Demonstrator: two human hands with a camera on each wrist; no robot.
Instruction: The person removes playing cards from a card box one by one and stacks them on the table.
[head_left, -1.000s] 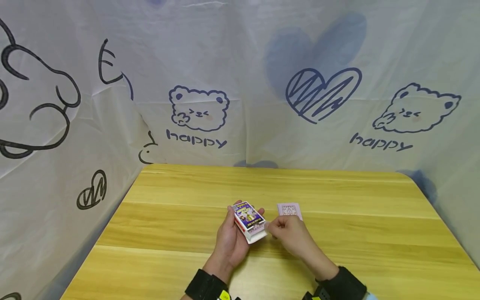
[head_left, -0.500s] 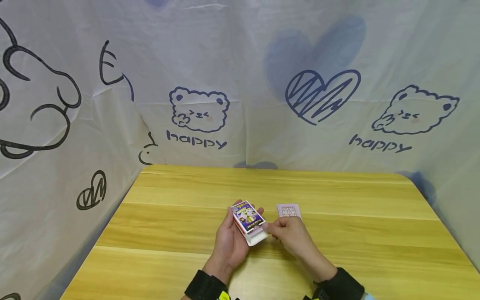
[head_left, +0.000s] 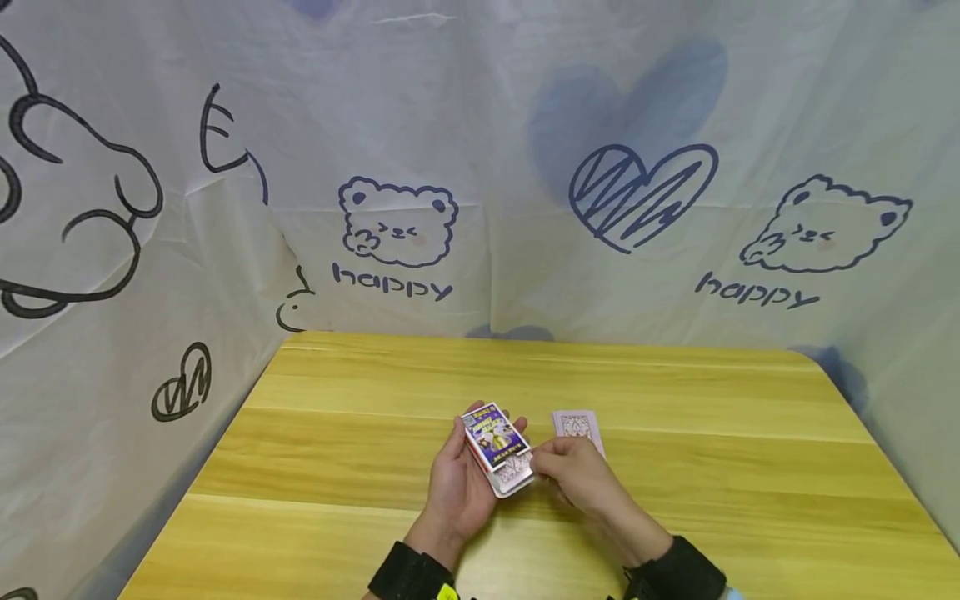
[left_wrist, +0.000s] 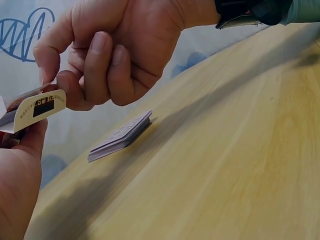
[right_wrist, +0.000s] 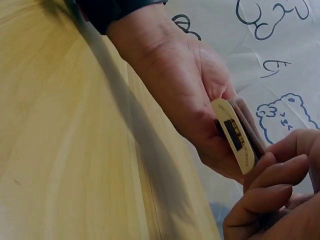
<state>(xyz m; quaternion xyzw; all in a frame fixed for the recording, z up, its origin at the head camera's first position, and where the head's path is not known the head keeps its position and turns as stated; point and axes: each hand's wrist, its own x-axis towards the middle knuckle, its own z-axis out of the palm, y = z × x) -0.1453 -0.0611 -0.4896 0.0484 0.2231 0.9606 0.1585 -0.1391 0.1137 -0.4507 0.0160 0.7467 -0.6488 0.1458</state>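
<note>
My left hand holds a playing-card box with a purple and yellow picture on top, thumb along one side and fingers under and round the other. From the box's near end, a patterned playing card sticks partly out. My right hand pinches the card's edge between thumb and forefinger, other fingers curled. In the left wrist view the open end flap carries a dark printed block. Just beyond the right hand lies a neat stack of cards, back side up, partly hidden in the head view.
The wooden table has a pale grain and rounded far corners. A white cloth with drawings hangs behind it and along the left side. Both wrists wear black straps.
The right hand closed in on the box's open end and the patterned card has slid further out toward the person. The left hand and the stack have hardly moved.
</note>
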